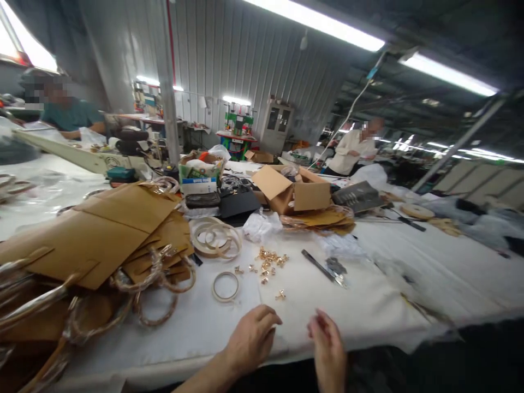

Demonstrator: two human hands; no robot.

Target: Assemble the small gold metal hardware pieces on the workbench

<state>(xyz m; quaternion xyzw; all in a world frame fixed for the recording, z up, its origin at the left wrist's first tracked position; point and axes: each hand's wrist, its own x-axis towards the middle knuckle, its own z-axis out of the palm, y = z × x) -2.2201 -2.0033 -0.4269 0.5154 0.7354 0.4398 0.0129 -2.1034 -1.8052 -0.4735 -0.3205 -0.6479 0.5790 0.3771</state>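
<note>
My left hand [252,334] hovers near the table's front edge with its fingers curled inward. Whatever lies inside that curl, if anything, is hidden. To its right is my right hand [328,344], slightly blurred, its fingers pointing up and apart from the left hand; I see nothing held there. A single gold-coloured metal fitting [280,295] lies just beyond the left fingertips. Farther back is a loose pile of similar small gold fittings [270,257]. A roll of tape [225,286] lies flat to the left of them.
Brown bag panels [106,232] with wrapped ring handles [155,308] are heaped at left. More tape rolls [216,238], a cardboard box [301,194] and a black-handled tool [319,265] lie on the white-covered table [380,316]. People sit at left [71,114] and stand behind [350,150].
</note>
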